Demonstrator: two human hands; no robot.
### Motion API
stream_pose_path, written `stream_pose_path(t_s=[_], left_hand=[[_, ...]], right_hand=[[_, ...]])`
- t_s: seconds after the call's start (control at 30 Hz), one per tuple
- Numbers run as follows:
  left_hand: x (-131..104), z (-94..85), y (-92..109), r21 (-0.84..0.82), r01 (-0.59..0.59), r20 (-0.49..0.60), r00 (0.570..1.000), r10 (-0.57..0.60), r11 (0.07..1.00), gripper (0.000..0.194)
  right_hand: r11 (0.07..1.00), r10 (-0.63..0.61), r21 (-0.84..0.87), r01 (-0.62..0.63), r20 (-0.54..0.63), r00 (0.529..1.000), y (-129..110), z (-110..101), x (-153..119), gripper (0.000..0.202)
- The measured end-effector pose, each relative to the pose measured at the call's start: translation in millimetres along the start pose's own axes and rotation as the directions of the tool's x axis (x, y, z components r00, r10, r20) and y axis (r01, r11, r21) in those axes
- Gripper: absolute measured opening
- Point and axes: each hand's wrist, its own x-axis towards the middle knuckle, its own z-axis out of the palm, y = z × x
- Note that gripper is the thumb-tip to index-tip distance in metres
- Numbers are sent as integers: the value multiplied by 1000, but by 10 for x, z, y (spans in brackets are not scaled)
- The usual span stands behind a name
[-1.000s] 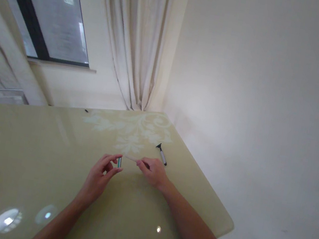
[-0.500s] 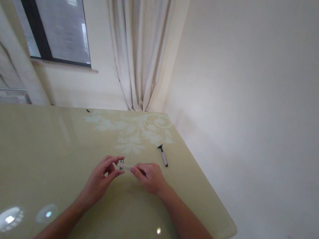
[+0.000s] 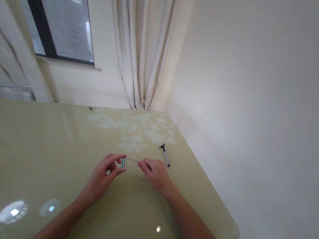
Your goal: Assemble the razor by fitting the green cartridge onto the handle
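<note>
My left hand (image 3: 103, 173) pinches a razor cartridge (image 3: 123, 162) upright between thumb and fingertips. Green and white stripes show on the cartridge. Opposite it, my right hand (image 3: 155, 173) grips a thin whitish stick (image 3: 132, 159), whose exact kind I cannot make out. The stick points left, its far end at the cartridge's upper end near my left fingertips; whether they touch I cannot tell. Beyond my right hand, a razor (image 3: 165, 155) with a grey and black handle lies on the table.
The glossy pale green table (image 3: 38, 136) has a white floral pattern and reflects lights. A small black piece (image 3: 91, 108) lies near its far edge. A wall (image 3: 240, 108) runs along the right side. Curtains (image 3: 141, 44) and a window (image 3: 62, 7) are behind.
The stick has shifted from across the cartridge's middle to its upper end, and my right hand has drawn slightly up and right. The left hand keeps its pinch. The view has moved slightly.
</note>
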Motion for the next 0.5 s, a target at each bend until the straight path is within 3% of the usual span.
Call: stream_pose_path(t_s=[0.07,0.23,0.4,0.5], left_hand=[[2,13,11,-5,1,10,1000,-1,1000,32],[-4,23,5,-11,1,13,1000,-1,1000,33],[-18,25,-22,-5,11,26,1000,-11,1000,34],[-15,23,-1,-7,16,29,999,-16,1000,35]], right_hand=[[1000,22,15,-22,-8,1000,11,-24,3,51],[996,-73,57,69,55,996,-80,-23,-16,52],[1000,14,17,-14,-3,1000,-39,-24,-9,53],[999,-19,45,18,21,1000,-32,-27,-14,52]])
